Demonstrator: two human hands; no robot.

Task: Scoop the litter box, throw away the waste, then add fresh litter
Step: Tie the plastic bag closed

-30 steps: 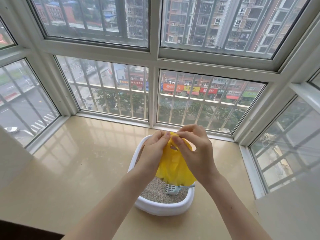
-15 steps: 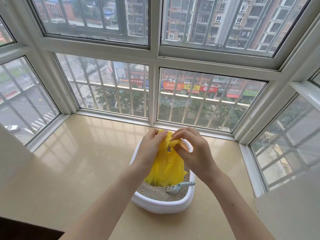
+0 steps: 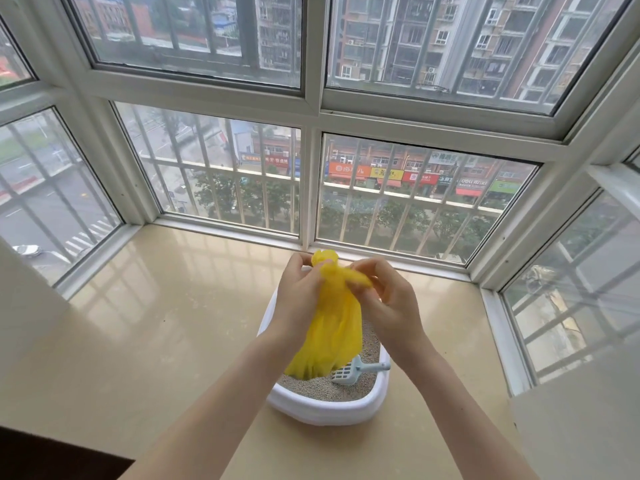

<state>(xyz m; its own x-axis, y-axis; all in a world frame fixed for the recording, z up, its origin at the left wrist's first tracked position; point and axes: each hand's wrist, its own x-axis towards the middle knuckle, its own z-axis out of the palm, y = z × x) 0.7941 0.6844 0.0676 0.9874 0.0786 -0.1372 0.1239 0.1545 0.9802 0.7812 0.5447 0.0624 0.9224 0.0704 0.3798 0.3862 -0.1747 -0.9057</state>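
Up over the litter box (image 3: pixel 329 412), both hands work at the top of a yellow bag (image 3: pixel 329 337). The left hand (image 3: pixel 299 299) pinches the bag's upper edge with curled fingers, and the right hand (image 3: pixel 389 303) pinches a twisted strip of it that runs out to the right. The bag hangs down between the two wrists, its loose bottom edge reaching the litter (image 3: pixel 318 388) or just above it; which one is hard to tell from this angle.

The box is white, with a rounded rim, and stands on a glossy beige sill (image 3: pixel 156 323) in a window bay. A pale blue scoop (image 3: pixel 348 372) lies in the litter at the right side, slotted end just beside the bag's hem, handle resting on the right rim. The box's far rim sits near the front window frame (image 3: pixel 308 242), hidden behind the hands. To the left, the sill runs wide and bare to the side window; to the right, a narrower strip lies between the box and the frame. A dark edge (image 3: pixel 52 455) cuts the lower left corner.
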